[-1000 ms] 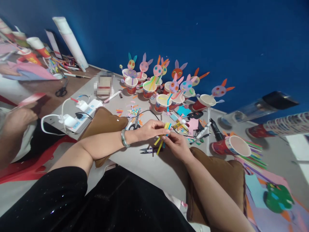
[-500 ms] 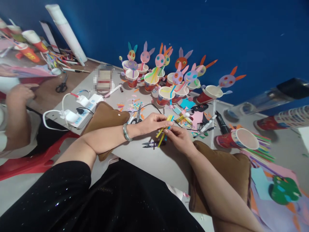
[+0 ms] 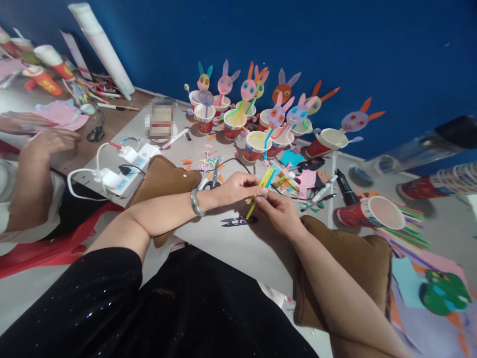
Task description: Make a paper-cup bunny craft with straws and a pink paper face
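Observation:
Several yellow and blue drinking straw pieces (image 3: 266,178) form a small bundle above the table. My left hand (image 3: 238,190) pinches them from the left, thumb pointing right. My right hand (image 3: 278,211) closes its fingertips on the bundle's lower right side. One yellow piece (image 3: 251,210) slants down below the fingers. Just under the hands lies a pair of black thread snips (image 3: 234,222). Scissors (image 3: 213,182) rest beside my left wrist. Behind stand several paper cups (image 3: 257,144) with rabbit heads (image 3: 276,118) on straws.
Brown cushions (image 3: 162,174) lie under both forearms. A white power strip (image 3: 137,169) is at left. To the right are a tipped paper cup (image 3: 372,213), long straws (image 3: 413,233) and a clear bottle (image 3: 406,156). A co-worker's hand (image 3: 55,144) works at far left over pink paper (image 3: 63,115).
The straw bundle has shifted upward between my fingers, with more showing above and less below. At far left the co-worker's pink paper now lies lower and flatter under a hand.

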### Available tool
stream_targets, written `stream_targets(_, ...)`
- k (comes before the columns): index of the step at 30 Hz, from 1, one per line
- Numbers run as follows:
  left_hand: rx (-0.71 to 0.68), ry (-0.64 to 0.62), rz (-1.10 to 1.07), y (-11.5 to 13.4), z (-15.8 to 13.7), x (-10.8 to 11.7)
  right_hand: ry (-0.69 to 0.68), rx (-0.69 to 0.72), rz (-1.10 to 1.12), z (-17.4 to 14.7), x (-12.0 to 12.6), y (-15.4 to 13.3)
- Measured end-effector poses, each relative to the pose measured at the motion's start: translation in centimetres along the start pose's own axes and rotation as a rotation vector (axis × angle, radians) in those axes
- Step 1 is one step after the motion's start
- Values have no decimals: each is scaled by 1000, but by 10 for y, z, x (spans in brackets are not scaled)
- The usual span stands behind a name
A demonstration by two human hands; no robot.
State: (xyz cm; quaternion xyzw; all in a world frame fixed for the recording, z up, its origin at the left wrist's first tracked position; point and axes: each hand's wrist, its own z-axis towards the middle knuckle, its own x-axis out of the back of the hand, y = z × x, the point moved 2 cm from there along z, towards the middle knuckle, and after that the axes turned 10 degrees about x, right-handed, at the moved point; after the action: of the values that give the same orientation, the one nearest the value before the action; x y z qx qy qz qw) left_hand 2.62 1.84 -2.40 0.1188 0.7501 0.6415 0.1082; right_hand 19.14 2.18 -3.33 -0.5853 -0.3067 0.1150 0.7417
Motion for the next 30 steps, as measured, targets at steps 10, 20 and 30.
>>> stream_targets(10, -13, 86, -58, -4, 5, 3, 93, 232, -371, -2, 2, 6)
stream_targets(20, 29, -8, 38, 2, 6, 6, -102, 592, -1070, -3, 7, 5)
stream_targets(30, 98, -171, 0, 6, 4, 12, 74, 236, -258, -2, 13, 5)
